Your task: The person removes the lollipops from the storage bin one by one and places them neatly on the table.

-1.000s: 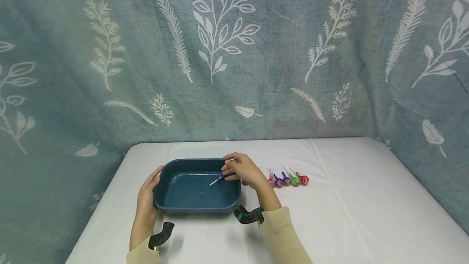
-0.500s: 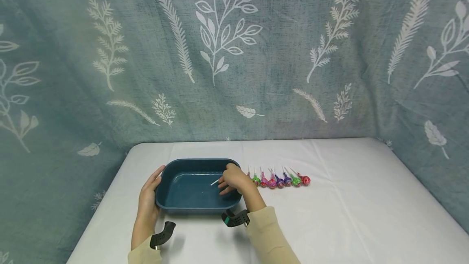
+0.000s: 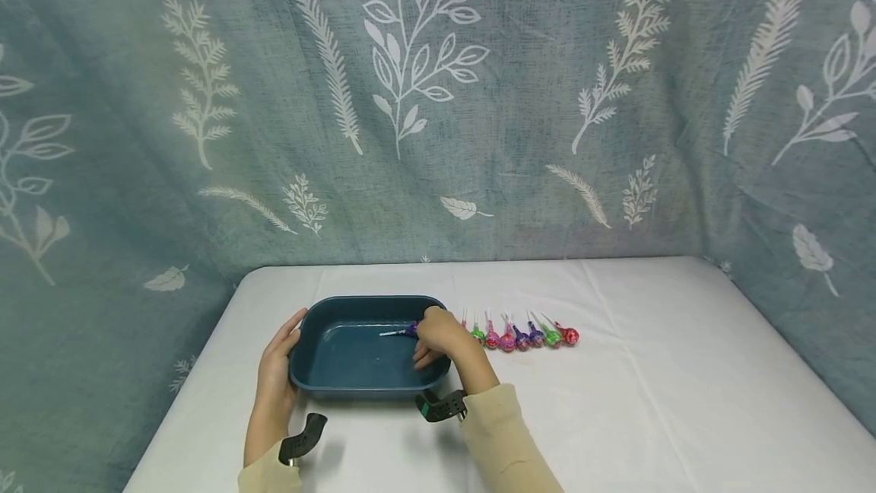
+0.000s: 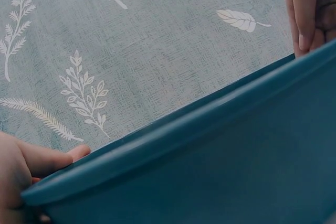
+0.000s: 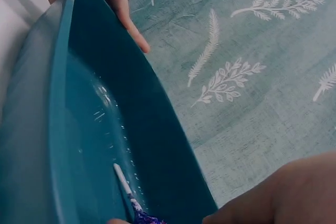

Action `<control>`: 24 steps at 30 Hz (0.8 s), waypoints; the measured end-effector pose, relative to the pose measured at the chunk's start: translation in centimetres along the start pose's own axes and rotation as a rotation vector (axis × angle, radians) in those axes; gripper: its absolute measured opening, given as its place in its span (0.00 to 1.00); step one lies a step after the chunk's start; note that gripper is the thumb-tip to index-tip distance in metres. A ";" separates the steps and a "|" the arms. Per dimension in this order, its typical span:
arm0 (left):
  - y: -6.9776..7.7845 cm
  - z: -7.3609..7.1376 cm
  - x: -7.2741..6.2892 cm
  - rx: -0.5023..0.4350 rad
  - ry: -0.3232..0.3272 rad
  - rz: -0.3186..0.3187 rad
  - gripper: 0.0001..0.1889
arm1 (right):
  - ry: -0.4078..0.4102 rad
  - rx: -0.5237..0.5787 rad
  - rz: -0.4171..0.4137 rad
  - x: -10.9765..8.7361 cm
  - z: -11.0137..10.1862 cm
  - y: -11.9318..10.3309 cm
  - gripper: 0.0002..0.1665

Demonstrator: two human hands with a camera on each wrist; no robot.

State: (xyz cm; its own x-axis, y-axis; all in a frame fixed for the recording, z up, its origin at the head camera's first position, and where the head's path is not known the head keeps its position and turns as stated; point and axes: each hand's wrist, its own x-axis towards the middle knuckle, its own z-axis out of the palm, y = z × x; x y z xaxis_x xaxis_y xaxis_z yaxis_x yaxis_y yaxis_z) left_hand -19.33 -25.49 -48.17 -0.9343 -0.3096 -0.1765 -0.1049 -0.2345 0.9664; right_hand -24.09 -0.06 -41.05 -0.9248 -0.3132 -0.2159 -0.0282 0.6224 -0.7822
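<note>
My left hand (image 3: 276, 367) lies along the left wall of a dark teal tray (image 3: 369, 392), fingers fairly straight against its rim. Over the tray's right end, my right hand (image 3: 441, 332) reaches down inside, its fingers spread loosely. Next to those fingers a purple-wrapped lollipop (image 3: 409, 330) lies in the tray, its white stick pointing left. In the right wrist view the lollipop (image 5: 137, 209) is at the lower edge, near a fingertip; its head is partly cut off. Any contact between it and the right hand is hidden.
Right of the tray, several wrapped lollipops lie in a row, among them a pink lollipop (image 3: 507, 342), a green lollipop (image 3: 551, 338) and a red lollipop (image 3: 569, 335). A white cloth (image 3: 657, 371) covers the table. A leaf-patterned curtain (image 3: 506, 112) hangs behind.
The right hand has moved left and down into the tray with the purple lollipop. The lollipop has since swung level and shows more beyond the fingers. The left hand has stayed at the tray.
</note>
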 end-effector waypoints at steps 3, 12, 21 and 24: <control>0.0 -0.1 0.1 -0.004 0.002 0.000 0.22 | 0.041 0.004 -0.034 0.1 0.0 -0.2 0.17; 0.0 -0.1 -0.1 -0.007 0.001 -0.005 0.22 | 0.139 -0.142 -0.080 1.1 0.6 -0.6 0.19; 0.1 0.0 -0.1 -0.014 -0.009 0.005 0.22 | 0.112 -0.264 -0.092 1.9 1.6 0.0 0.16; 0.1 0.0 -0.1 -0.012 -0.010 0.007 0.22 | 0.118 -0.271 -0.117 1.9 1.8 0.2 0.19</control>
State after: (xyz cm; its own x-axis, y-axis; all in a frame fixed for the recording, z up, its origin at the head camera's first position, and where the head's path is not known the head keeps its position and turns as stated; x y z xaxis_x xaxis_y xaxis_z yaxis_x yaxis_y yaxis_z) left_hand -19.22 -25.48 -48.06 -0.9385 -0.3016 -0.1682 -0.0946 -0.2440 0.9651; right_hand -25.18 -1.88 -42.68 -0.9466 -0.3182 -0.0518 -0.2221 0.7602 -0.6105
